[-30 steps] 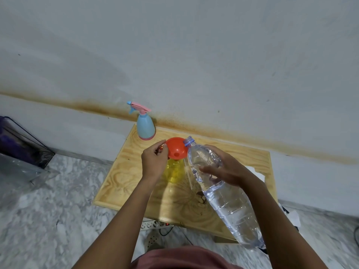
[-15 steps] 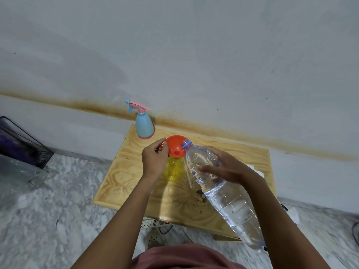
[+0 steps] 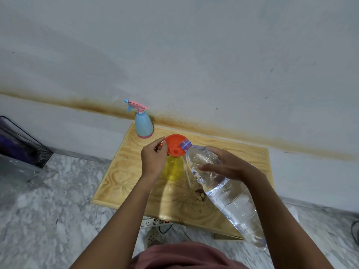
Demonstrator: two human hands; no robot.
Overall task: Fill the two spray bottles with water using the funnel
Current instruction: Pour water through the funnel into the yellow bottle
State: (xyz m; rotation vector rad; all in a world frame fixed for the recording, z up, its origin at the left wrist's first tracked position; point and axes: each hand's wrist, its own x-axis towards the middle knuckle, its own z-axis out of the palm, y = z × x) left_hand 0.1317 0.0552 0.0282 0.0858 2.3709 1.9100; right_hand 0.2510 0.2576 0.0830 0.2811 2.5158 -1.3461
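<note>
1. You have soft, fairly bright, even light; the wall (image 3: 213,55) reads pale grey, with a dimmer patch toward its upper left.
2. Your arms (image 3: 124,210) cast a soft-edged shadow on the table (image 3: 120,171), darkest near its front middle.
3. The water bottle (image 3: 233,200) shows small white glints along its ribs.
4. The wide lens bows the stain (image 3: 87,105) line on the wall, and the floor (image 3: 48,210) smears toward the lower corners.
5. The funnel (image 3: 175,145) at the centre is crisp.
</note>
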